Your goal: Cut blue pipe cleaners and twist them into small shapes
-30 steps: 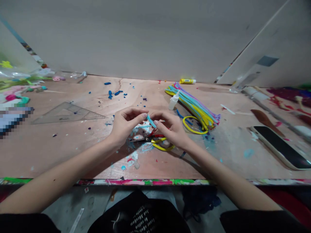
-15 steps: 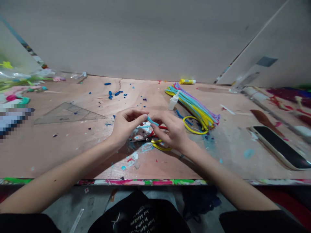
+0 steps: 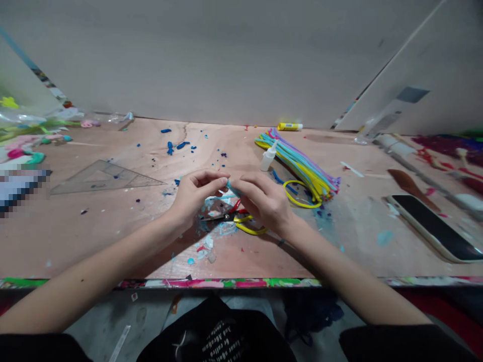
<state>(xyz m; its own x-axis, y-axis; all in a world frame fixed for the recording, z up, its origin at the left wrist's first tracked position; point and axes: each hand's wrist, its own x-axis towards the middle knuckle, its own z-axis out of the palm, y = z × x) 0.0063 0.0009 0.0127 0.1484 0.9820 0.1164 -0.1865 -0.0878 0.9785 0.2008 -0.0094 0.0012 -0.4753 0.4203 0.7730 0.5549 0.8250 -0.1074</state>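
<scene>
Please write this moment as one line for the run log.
left hand: pinching light-blue piece | right hand: holding same piece | scissors: on table, below hands | white bottle: beside colourful bundle

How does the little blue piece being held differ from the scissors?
The blue piece is held up, while the scissors lie on the table. The scissors look much larger than the blue piece. The blue piece is light blue; the scissors have red and yellow handles. Both are partly hidden by the right hand.
</scene>
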